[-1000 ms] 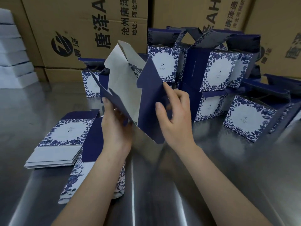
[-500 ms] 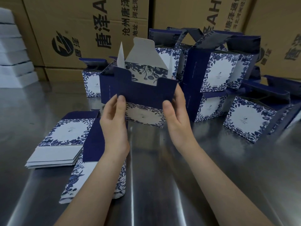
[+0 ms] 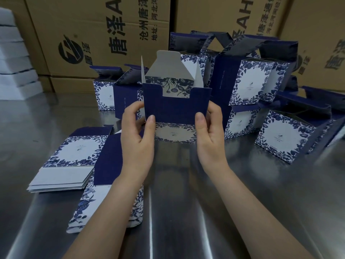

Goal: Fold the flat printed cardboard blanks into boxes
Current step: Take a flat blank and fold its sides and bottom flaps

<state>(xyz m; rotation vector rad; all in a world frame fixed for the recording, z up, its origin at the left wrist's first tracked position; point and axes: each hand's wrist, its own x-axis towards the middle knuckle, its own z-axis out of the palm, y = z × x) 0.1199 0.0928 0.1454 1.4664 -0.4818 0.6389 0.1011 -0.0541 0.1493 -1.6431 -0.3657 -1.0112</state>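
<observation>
I hold the half-folded box [image 3: 177, 109] above the table [image 3: 186, 212], the left grip [image 3: 137, 144] and right grip [image 3: 210, 139] each pinching a side of its dark blue flap, thumbs in front. The card seems light and thin, easy to dent, so I would hold near the creases. Brown cartons [image 3: 104, 34] behind read "唐泽"; the box's own print is too small.

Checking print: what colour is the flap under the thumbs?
The flap is dark navy; head view.
</observation>
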